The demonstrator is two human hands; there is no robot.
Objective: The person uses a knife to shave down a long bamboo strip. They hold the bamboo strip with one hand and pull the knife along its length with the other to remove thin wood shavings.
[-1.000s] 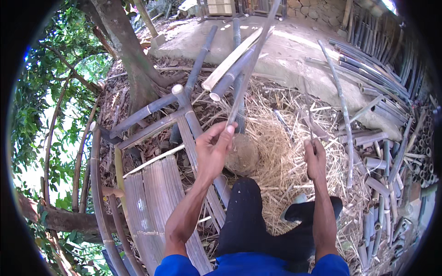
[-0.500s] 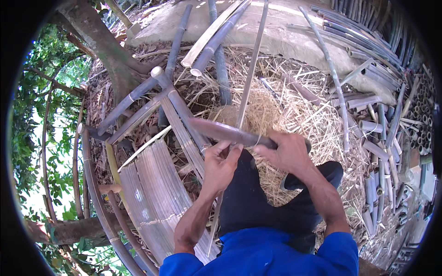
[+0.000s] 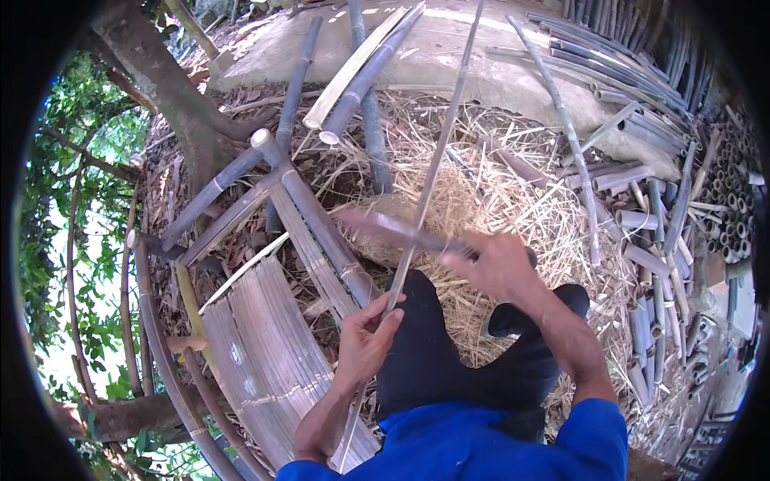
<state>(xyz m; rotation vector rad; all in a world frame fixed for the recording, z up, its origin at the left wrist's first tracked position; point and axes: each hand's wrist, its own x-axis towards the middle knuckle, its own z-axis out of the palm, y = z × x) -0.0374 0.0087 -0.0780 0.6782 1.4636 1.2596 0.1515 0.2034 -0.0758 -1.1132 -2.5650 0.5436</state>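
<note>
A long, thin bamboo strip (image 3: 439,152) runs from between my forearms up to the far ground. My left hand (image 3: 367,338) pinches it between thumb and fingers, above my left thigh. In my right hand (image 3: 499,268) is the handle of a machete (image 3: 385,228), its broad blade pointing left and slightly blurred. The blade lies under or against the strip, beyond my left hand; whether they touch I cannot tell. Left of my hand sits a bamboo seat (image 3: 277,337) of split slats, with round bamboo poles (image 3: 321,216) framing it.
Pale shavings (image 3: 521,200) cover the ground ahead and to the right. Cut bamboo poles (image 3: 373,80) lean at the far side. Stacked bamboo (image 3: 618,72) and short cut pieces (image 3: 726,216) line the right. A tree trunk (image 3: 160,80) stands far left.
My left hand has moved down and nearer along the strip, away from the blade. The strip's visible part beyond the blade has shifted slightly. My right hand still holds the machete.
</note>
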